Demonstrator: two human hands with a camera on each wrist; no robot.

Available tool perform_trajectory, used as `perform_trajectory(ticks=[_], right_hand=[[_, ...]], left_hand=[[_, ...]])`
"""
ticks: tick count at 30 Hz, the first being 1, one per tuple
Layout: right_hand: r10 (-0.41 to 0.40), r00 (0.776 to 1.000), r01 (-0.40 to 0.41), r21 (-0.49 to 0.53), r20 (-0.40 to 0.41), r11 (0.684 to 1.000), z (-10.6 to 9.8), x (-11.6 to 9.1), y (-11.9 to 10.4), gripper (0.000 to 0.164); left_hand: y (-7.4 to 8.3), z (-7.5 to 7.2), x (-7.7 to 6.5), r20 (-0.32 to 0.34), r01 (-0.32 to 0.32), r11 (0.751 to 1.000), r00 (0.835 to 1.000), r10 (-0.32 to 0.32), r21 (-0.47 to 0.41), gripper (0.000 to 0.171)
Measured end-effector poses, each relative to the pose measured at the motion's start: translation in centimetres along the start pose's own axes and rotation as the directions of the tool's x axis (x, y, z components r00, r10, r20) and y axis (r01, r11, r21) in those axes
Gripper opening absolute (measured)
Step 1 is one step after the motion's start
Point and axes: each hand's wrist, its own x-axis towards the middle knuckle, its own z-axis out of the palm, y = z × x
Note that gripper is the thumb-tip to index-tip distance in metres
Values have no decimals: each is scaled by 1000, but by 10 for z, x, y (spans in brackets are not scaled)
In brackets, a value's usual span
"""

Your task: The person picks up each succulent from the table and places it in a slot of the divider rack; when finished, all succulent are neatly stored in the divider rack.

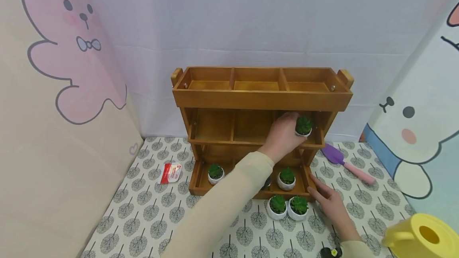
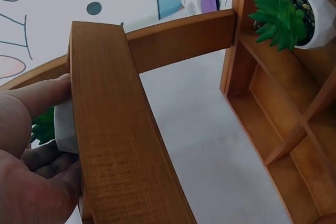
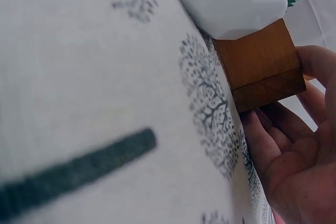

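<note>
My left hand reaches across to the right compartment of the middle tier of a brown wooden shelf. Its fingers and thumb pinch a potted succulent in a white pot, partly hidden behind wood in the left wrist view. My right hand grips the front right corner of the shelf's bottom tier, thumb and fingers on either side of the wood. Two potted succulents stand in the bottom tier, one left and one right. Another two, left and right, stand side by side in front.
A red and white packet lies left of the shelf. To the right lies a purple toy shovel with a pink handle. A yellow watering can stands at the near right. A small dark object shows beside my left sleeve.
</note>
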Motion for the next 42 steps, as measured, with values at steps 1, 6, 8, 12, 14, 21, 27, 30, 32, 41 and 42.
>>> perform_trajectory(ticks=[1,6,8,12,14,21,27,30,32,41,42], right_hand=[[2,1000,-2,4,0,1000,0,0,0,66],[8,1000,-8,5,-2,1000,1,0,-1,66],[8,1000,-8,0,-4,1000,1,0,-1,66],[1,1000,-1,-10,-10,1000,2,-1,-2,66],[-3,1000,2,-15,-12,1000,2,-1,-2,66],[11,1000,-11,-13,-5,1000,2,-1,0,67],[2,1000,-2,-18,-6,1000,2,-2,-4,67],[6,1000,-6,-19,-5,1000,2,-3,-6,68],[5,1000,-6,-19,-3,1000,2,-3,-6,68],[-9,1000,9,-21,0,1000,1,-2,-4,67],[-8,1000,8,-19,0,1000,1,-2,-3,66]], left_hand=[[0,0,0,1,1,1000,1000,-1,7,49],[1,2,-1,12,4,999,1000,-5,42,51],[1,2,-1,11,7,999,1000,-7,48,51],[2,2,-2,4,10,999,1000,-10,42,44],[2,1,-3,7,10,999,1000,-11,42,42],[5,0,-5,29,39,998,999,-40,46,49],[5,0,-7,36,46,997,998,-48,56,53],[5,-1,-8,41,53,997,998,-56,52,54],[5,-1,-9,41,54,997,998,-56,48,52],[2,-2,-16,19,33,999,999,-32,-8,52],[1,-2,-18,15,28,999,1000,-27,-21,53]])
